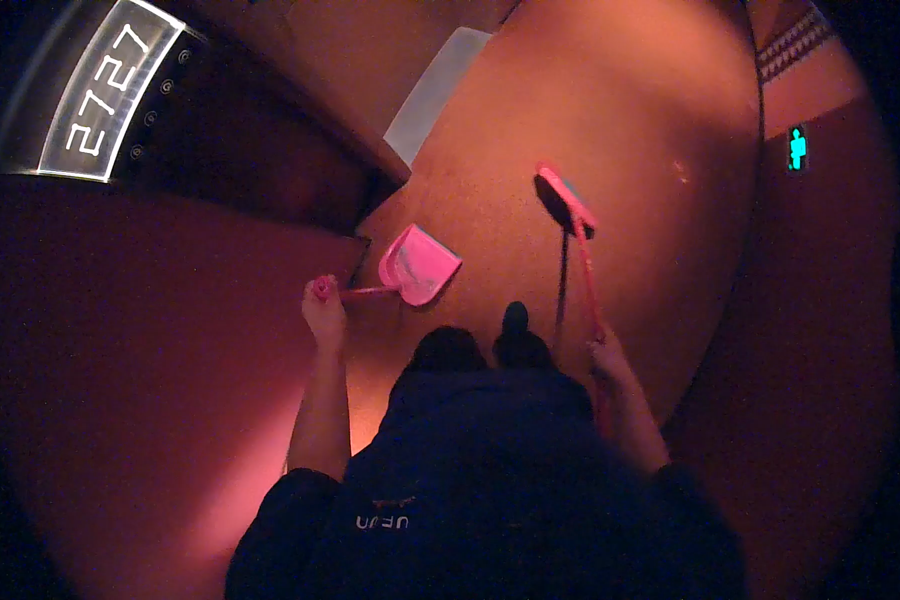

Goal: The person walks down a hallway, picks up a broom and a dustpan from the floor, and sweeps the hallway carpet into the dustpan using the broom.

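My left hand (pixel 323 314) is closed round the top of the handle of a pink long-handled dustpan (pixel 425 266). The pan is low over the floor, ahead and to the left of my feet; whether it touches the floor I cannot tell. In my right hand (pixel 612 362) is the pinkish-red handle of a broom (pixel 582 240), with the fingers wrapped round it. The broom's head points forward, apart from the dustpan, and casts a dark shadow on the floor beside it. Its bristles are hard to make out in the dim light.
Dim orange light falls on the corridor floor (pixel 490 150). A lit sign (pixel 110 90) reading 2727 hangs on the left by a dark doorway. A pale grey mat or panel (pixel 435 95) lies ahead. A green exit sign (pixel 796 148) glows on the right wall. My dark shoe (pixel 515 318) shows below.
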A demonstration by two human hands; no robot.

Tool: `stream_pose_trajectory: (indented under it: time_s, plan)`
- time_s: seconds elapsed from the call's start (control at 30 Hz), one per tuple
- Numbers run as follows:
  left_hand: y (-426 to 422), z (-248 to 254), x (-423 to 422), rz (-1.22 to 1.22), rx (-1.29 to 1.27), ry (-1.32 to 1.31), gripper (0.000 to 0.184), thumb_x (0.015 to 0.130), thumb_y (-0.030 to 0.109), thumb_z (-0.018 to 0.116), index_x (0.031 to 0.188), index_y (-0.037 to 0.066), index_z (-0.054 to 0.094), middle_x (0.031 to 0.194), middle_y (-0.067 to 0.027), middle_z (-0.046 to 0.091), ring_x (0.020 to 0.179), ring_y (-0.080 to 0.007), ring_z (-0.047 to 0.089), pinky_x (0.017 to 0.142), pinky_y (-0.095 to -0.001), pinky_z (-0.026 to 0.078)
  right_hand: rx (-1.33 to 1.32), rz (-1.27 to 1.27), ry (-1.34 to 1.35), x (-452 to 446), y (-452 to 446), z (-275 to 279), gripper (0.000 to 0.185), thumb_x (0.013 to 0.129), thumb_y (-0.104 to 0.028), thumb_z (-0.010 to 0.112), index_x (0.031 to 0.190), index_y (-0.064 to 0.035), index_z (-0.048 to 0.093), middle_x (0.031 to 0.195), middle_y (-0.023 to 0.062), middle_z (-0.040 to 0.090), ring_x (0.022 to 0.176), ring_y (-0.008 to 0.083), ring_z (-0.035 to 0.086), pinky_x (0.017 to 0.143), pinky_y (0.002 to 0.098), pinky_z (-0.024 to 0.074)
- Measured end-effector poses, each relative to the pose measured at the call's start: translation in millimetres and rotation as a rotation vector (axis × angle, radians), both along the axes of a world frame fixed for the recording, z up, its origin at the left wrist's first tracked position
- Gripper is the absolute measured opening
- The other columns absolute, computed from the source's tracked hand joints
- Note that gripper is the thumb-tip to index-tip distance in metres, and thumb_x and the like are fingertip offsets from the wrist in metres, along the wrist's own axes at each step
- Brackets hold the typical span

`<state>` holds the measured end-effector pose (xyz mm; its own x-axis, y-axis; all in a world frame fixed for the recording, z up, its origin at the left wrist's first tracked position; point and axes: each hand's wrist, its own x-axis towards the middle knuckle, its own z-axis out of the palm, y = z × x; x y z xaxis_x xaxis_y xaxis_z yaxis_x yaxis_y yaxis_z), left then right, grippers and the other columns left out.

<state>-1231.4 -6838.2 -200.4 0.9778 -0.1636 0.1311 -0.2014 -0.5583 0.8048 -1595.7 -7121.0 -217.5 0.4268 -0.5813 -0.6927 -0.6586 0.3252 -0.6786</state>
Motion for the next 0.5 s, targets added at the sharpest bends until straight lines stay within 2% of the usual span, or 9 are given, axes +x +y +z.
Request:
stream_pose_trajectory:
  time_s: [0.07, 0.13, 0.2, 0.23, 0.27, 0.3, 0.4, 0.43, 0.5]
  plan:
    - [-8.5, 8.2, 10.8, 0.034, -0.012, 0.063, 0.019, 0.076, 0.019, 0.057, 0.077, 0.0, 0.052, 0.067, -0.0086, 0.055, 0.06, -0.0142, 0.047, 0.056, -0.0288, 0.04, -0.023, 0.007, -0.023, 18.4, -11.7, -19.4, 0.034, 0.072, -0.002, 0.047, 0.106, -0.0072, 0.047, 0.086, 0.0044, 0.052, 0.069, 0.0149, 0.051, 0.056, 0.028, 0.0442]
    - [-13.8, -35.4, 34.6, 0.07, -0.069, 0.068, 0.02, 0.076, 0.019, 0.057, 0.076, 0.0, 0.052, 0.066, -0.0095, 0.054, 0.06, -0.015, 0.048, 0.056, -0.0294, 0.04, 0.053, 0.102, -0.111, 36.2, -9.4, -38.7, 0.03, 0.074, -0.005, 0.052, 0.104, -0.0046, 0.049, 0.09, 0.0034, 0.052, 0.079, 0.0141, 0.049, 0.067, 0.0256, 0.0427]
    - [-37.2, -46.2, 55.0, 0.094, -0.129, 0.066, 0.02, 0.076, 0.019, 0.058, 0.075, 0.0, 0.052, 0.066, -0.0103, 0.054, 0.06, -0.0159, 0.048, 0.056, -0.03, 0.04, 0.108, 0.232, -0.156, 72.0, 0.2, -31.7, 0.033, 0.075, -0.005, 0.053, 0.107, -0.0021, 0.047, 0.094, 0.0023, 0.051, 0.087, 0.0135, 0.047, 0.075, 0.024, 0.0395]
    - [-58.5, -27.4, 58.2, 0.088, -0.013, 0.025, 0.021, 0.076, 0.02, 0.058, 0.074, 0.0, 0.051, 0.065, -0.0111, 0.053, 0.059, -0.0168, 0.048, 0.056, -0.0304, 0.04, 0.113, 0.224, -0.141, 76.3, 5.0, -30.2, 0.033, 0.075, -0.005, 0.053, 0.107, -0.0021, 0.047, 0.094, 0.0023, 0.051, 0.087, 0.0135, 0.047, 0.075, 0.024, 0.0395]
    - [-83.0, -19.8, 69.7, 0.08, 0.087, -0.037, 0.022, 0.076, 0.02, 0.058, 0.072, 0.0, 0.051, 0.064, -0.0118, 0.053, 0.058, -0.0177, 0.048, 0.056, -0.0308, 0.04, 0.104, 0.317, -0.301, 84.4, 0.9, -38.8, 0.034, 0.075, -0.004, 0.053, 0.109, -0.0026, 0.047, 0.095, 0.0021, 0.051, 0.087, 0.0134, 0.047, 0.075, 0.024, 0.0394]
    - [-96.3, -21.4, 80.9, 0.073, 0.073, -0.036, 0.022, 0.076, 0.02, 0.058, 0.072, 0.0, 0.051, 0.064, -0.0118, 0.053, 0.058, -0.0177, 0.048, 0.056, -0.0308, 0.04, 0.091, 0.411, -0.454, 90.7, -4.4, -43.0, 0.036, 0.075, -0.004, 0.053, 0.111, -0.003, 0.046, 0.095, 0.0019, 0.051, 0.088, 0.0133, 0.047, 0.075, 0.024, 0.0394]
    - [-108.7, -27.4, 100.7, 0.062, 0.129, -0.037, 0.024, 0.076, 0.021, 0.058, 0.07, 0.0, 0.05, 0.062, -0.0136, 0.052, 0.056, -0.0202, 0.048, 0.055, -0.0316, 0.04, -0.028, 0.492, -0.409, 146.9, -39.0, 13.7, 0.039, 0.075, -0.003, 0.051, 0.113, -0.0068, 0.044, 0.088, 0.0009, 0.051, 0.078, 0.0121, 0.049, 0.067, 0.0246, 0.0419]
    - [-117.2, -21.7, 107.4, 0.09, 0.089, -0.004, 0.023, 0.076, 0.021, 0.058, 0.071, 0.0, 0.05, 0.061, -0.0144, 0.052, 0.055, -0.0212, 0.048, 0.054, -0.0322, 0.04, -0.025, 0.5, -0.403, 158.6, -53.0, 9.8, 0.039, 0.075, -0.003, 0.051, 0.113, -0.0068, 0.044, 0.088, 0.0009, 0.051, 0.078, 0.0121, 0.049, 0.067, 0.0246, 0.0419]
    - [-133.2, -2.8, 123.6, 0.117, 0.052, 0.036, 0.023, 0.076, 0.021, 0.058, 0.071, 0.0, 0.05, 0.061, -0.0153, 0.052, 0.054, -0.0223, 0.048, 0.054, -0.0327, 0.04, -0.067, 0.325, -0.068, 174.0, -90.2, -1.9, 0.039, 0.075, -0.002, 0.048, 0.112, -0.0106, 0.043, 0.073, 0.0013, 0.049, 0.065, 0.0112, 0.049, 0.056, 0.0262, 0.0431]
